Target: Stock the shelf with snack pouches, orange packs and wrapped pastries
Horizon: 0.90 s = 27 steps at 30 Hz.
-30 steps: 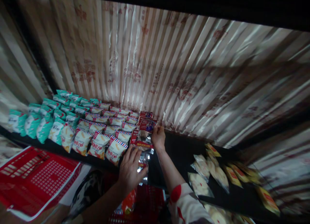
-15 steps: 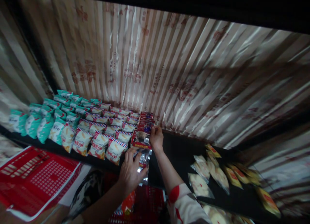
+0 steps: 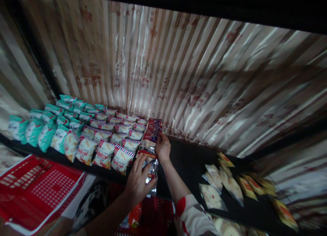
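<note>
Here the left hand point(image 3: 138, 183) grips a silver packet point(image 3: 150, 169), its long axis running six to twelve o'clock. The right hand point(image 3: 162, 148) pinches a red packet point(image 3: 150, 137) lying along that line on the shelf point(image 3: 189, 157).

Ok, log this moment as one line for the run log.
left hand: on silver packet at shelf edge | right hand: gripping red packets | beside: striped snack bags

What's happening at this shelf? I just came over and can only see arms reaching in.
A person is handling snack packets on a dark shelf. The right hand holds the far end of a row of red packets, while the left hand presses on a silvery packet at the shelf's front edge. White packets with striped tops and teal packets sit in rows to the left. A red basket sits below.
</note>
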Tool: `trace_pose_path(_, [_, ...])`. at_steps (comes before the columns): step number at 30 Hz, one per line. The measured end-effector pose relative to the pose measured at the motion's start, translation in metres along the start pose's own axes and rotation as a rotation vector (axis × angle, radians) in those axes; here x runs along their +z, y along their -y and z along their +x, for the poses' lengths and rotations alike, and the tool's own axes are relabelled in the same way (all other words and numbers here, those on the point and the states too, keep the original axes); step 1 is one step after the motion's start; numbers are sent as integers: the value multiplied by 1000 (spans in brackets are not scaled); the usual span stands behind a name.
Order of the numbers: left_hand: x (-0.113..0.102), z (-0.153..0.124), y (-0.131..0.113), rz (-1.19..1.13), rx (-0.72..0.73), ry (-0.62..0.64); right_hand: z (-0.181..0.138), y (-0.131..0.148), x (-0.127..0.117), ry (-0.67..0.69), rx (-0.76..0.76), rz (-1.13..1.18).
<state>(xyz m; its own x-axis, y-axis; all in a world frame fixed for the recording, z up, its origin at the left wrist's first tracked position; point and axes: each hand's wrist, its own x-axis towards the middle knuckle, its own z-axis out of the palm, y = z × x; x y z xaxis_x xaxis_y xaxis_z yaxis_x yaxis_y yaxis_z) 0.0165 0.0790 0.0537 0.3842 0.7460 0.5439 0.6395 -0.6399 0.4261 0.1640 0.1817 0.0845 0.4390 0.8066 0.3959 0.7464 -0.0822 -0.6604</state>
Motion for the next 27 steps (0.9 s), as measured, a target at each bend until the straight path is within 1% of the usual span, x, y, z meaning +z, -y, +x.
trace_pose_path(4, [0,1,1,0,17,15,-3,6,-5,44,46,-176])
trace_pose_path(6, [0,1,2,3,17,4,-5,8,-8,27,37,-242])
trace_pose_path(8, [2,0,2,7,19,-9,-7,11,-9,-12,-7,-284])
trace_pose_path(10, [4,-1,3,14,17,-15,-9,15,-10,-4,-106,-287])
trace_pose_path(11, [5,-2,3,18,14,-15,-11,18,-10,32,-175,-279])
trace_pose_path(13, [6,-2,3,24,11,-9,-15,23,-9,147,-309,-271])
trace_pose_path(15, [5,-2,3,26,15,-5,-20,27,-8,257,-373,-297])
trace_pose_path(17, [3,-1,3,24,26,-4,-24,29,-7,319,-360,-338])
trace_pose_path(19, [0,0,2,16,29,1,-27,31,-7,338,-321,-372])
trace_pose_path(23, [-4,2,1,10,0,-1,-29,34,-7,318,-268,-414])
trace_pose_path(27, [-3,2,1,16,3,0,-30,38,-5,308,-257,-431])
